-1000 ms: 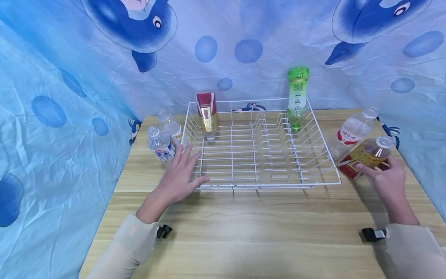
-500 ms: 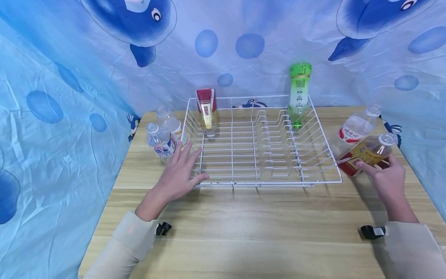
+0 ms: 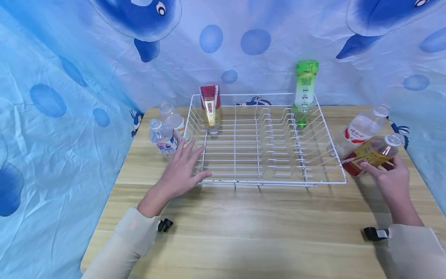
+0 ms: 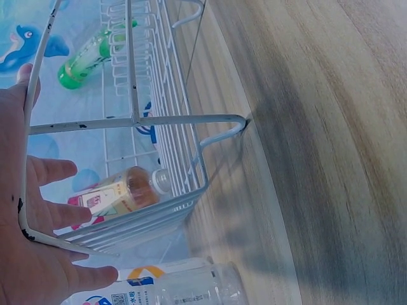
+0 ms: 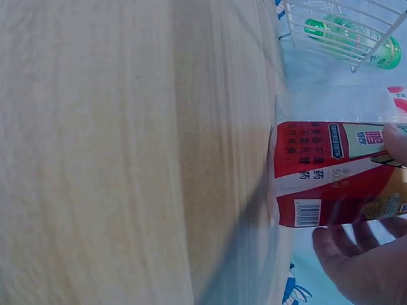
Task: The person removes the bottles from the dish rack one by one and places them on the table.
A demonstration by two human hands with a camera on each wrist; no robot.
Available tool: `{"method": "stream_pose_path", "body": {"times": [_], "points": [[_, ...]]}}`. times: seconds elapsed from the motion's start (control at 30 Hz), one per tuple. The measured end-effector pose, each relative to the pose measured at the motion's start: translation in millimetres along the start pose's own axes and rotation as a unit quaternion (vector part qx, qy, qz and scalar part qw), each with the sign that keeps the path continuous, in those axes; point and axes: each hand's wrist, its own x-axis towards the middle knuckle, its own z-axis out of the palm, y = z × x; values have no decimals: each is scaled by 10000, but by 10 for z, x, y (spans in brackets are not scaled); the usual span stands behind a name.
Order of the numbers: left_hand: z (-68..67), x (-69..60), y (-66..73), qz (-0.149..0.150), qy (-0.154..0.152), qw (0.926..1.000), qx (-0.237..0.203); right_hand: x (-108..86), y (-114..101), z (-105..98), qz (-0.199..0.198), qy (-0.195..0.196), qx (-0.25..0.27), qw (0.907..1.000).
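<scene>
My left hand (image 3: 181,170) rests with spread fingers on the front left corner of a white wire dish rack (image 3: 258,182), which stands on the wooden table. At the right, my right hand (image 3: 390,178) holds a red and gold labelled plastic bottle (image 3: 369,155), thumb on the near side and fingers round the far side. This bottle (image 5: 318,171) stands on the table by the rack's right side. Inside the rack, an upside-down red and gold bottle (image 3: 210,108) leans at the back left. A green bottle (image 3: 304,93), also upside down, leans at the back right.
Two clear bottles stand left of the rack: one with a blue and white label (image 3: 166,143), another (image 3: 172,118) behind it. A clear bottle with a red and white label (image 3: 362,128) stands behind the held one. A blue dolphin-print cloth (image 3: 230,46) hangs behind the table.
The head view has tilted down and turned slightly, so the scene sits a little differently in it. Hands, bottles and rack keep their places relative to each other.
</scene>
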Motion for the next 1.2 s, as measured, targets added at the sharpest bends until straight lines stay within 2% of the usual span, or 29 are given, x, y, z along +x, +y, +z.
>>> {"method": "stream_pose_path", "body": {"times": [0.13, 0.23, 0.37, 0.47, 0.53, 0.6, 0.77, 0.83, 0.9, 1.0, 1.1, 1.2], "points": [[12, -1, 7, 15, 12, 10000, -6, -62, 3, -52, -294, 96, 69, 9995], [18, -3, 14, 57, 51, 10000, 38, -146, -78, -98, -631, 633, 253, 9957], [10, -12, 16, 83, 111, 9999, 103, -248, -276, -150, -1302, 1601, 365, 9778], [-2, -31, 10, 46, 100, 9999, 122, -291, -416, -183, -1987, 2029, 240, 9585], [-7, -45, 4, 13, 62, 9999, 135, -308, -493, -209, -2440, 2121, 106, 9463], [-9, -54, -3, -19, 26, 9999, 135, -333, -567, -220, -2714, 2136, 9, 9384], [-13, -88, -23, -52, 49, 10000, 44, -506, -839, -157, -2942, 2028, -196, 9338], [-13, -119, -35, -59, 124, 9999, -86, -588, -963, -122, -3142, 2021, -350, 9269], [-8, -161, -49, -96, 198, 9994, -252, -654, -1079, -90, -3471, 2060, -524, 9134], [7, -234, -67, -241, 280, 9975, -606, -648, -1191, -49, -4107, 2140, -665, 8838], [27, -296, -88, -457, 303, 9937, -978, -645, -1353, 57, -4751, 2098, -430, 8535], [51, -342, -113, -706, 233, 9880, -1353, -649, -1542, 184, -5249, 1808, -212, 8315]]}}
